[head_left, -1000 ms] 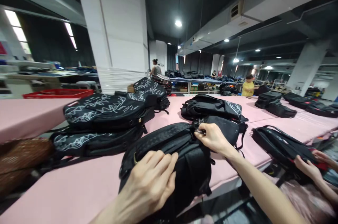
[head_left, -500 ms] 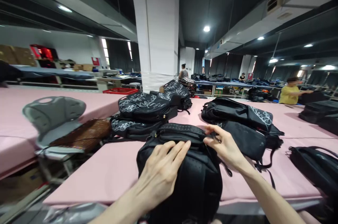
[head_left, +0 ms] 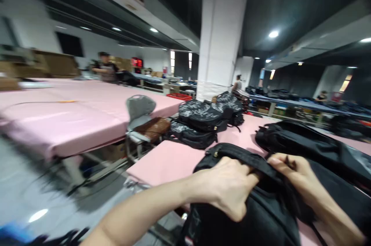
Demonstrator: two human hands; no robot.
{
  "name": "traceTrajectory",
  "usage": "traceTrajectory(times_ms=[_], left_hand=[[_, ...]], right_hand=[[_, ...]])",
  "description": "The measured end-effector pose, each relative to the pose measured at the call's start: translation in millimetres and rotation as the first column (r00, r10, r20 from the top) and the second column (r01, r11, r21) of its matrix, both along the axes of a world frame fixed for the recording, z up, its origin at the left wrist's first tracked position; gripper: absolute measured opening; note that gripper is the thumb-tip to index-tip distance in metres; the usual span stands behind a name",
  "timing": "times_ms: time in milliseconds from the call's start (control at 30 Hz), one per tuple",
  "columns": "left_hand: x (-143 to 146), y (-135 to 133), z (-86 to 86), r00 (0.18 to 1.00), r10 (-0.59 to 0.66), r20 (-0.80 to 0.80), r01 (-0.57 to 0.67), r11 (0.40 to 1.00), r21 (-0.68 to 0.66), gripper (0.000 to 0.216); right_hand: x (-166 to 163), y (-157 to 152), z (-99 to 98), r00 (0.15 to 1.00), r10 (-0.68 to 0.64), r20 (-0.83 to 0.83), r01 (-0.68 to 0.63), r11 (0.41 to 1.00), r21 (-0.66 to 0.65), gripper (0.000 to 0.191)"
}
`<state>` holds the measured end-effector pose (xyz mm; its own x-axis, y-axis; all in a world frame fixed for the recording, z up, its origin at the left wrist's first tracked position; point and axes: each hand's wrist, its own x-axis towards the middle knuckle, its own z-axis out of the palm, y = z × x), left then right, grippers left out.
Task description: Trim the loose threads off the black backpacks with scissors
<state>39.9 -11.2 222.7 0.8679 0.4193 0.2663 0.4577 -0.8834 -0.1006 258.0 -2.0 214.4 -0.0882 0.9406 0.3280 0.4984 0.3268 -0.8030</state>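
Note:
A black backpack (head_left: 246, 219) stands upright in front of me at the table's edge, its top opening towards me. My left hand (head_left: 230, 184) is closed at that opening, with fingers curled under the top flap and their tips hidden inside. On the far right side of the same opening, my right hand (head_left: 298, 174) pinches the edge of the bag between thumb and fingers. A zipper pull (head_left: 216, 152) shows at the left end of the opening. The picture is somewhat blurred.
Black backpacks with white scribble patterns (head_left: 199, 114) are stacked beyond, on the pink table (head_left: 168, 161). More black bags (head_left: 307, 141) lie to the right. A grey chair (head_left: 140, 108) stands left, before another pink table (head_left: 72, 110). A co-worker (head_left: 106, 70) is behind it.
My view has swung left, bringing the other pink table into sight. My left hand has gone from lying on the bag's front to curling its fingers into the opening. The right still pinches the edge.

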Motion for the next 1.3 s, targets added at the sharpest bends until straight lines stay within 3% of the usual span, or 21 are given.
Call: traceTrajectory(times_ms=[100,233,333,467,600,733,833,967,1033,1133,1233,1300], left_hand=[[0.2,4.0,4.2,1.000,-0.009,-0.022,0.008,0.999,-0.040,0.056],[-2.1,8.0,-2.8,1.000,0.008,-0.012,-0.009,0.999,-0.036,0.054],[-8.7,8.1,-14.2,0.997,-0.006,0.076,0.006,1.000,-0.003,0.046],[-16.7,7.7,-35.3,0.957,-0.009,0.289,-0.023,0.994,0.107,0.038],[-15.6,6.5,-50.6,0.935,-0.022,0.353,-0.035,0.987,0.156,0.041],[-12.8,13.5,-49.7,0.899,-0.075,0.431,0.008,0.988,0.154,0.041],[-14.5,35.4,-39.6,0.789,-0.094,0.607,-0.015,0.985,0.172,0.032],[-16.2,73.2,-31.3,0.619,0.151,0.770,-0.096,0.989,-0.116,0.026],[-15.7,83.7,-34.1,0.601,0.200,0.774,-0.023,0.972,-0.233,0.024],[-18.9,86.4,-40.3,0.545,0.224,0.808,0.056,0.952,-0.302,0.020],[-25.7,85.2,-38.4,0.547,0.325,0.772,0.093,0.892,-0.442,0.034],[-27.1,87.4,-31.3,0.563,0.415,0.714,0.062,0.841,-0.538,0.029]], right_hand=[[-3.4,19.9,13.4,0.997,0.030,0.074,-0.027,0.999,-0.041,0.047],[-17.0,41.7,14.7,0.954,0.267,0.134,-0.233,0.946,-0.224,0.048],[-21.9,46.4,10.7,0.926,0.354,0.127,-0.308,0.907,-0.287,0.044],[-29.1,44.2,10.4,0.962,0.263,0.078,-0.236,0.938,-0.254,0.038],[-37.1,50.2,3.9,0.984,0.180,0.013,-0.175,0.967,-0.185,0.031],[-30.4,65.7,-10.3,0.988,0.106,-0.109,-0.125,0.973,-0.192,0.032],[-22.4,74.7,-17.0,0.986,0.078,-0.148,-0.105,0.977,-0.185,0.032],[-19.5,81.4,-17.2,0.990,-0.011,-0.143,-0.011,0.988,-0.153,0.032],[-19.6,86.0,-15.7,0.984,-0.085,-0.154,0.057,0.983,-0.176,0.030],[-18.8,92.6,-15.8,0.964,-0.187,-0.188,0.142,0.963,-0.230,0.025],[-18.3,91.1,-20.4,0.947,-0.191,-0.260,0.117,0.955,-0.272,0.023],[-18.2,85.6,-24.4,0.941,-0.142,-0.307,0.058,0.961,-0.269,0.024]])
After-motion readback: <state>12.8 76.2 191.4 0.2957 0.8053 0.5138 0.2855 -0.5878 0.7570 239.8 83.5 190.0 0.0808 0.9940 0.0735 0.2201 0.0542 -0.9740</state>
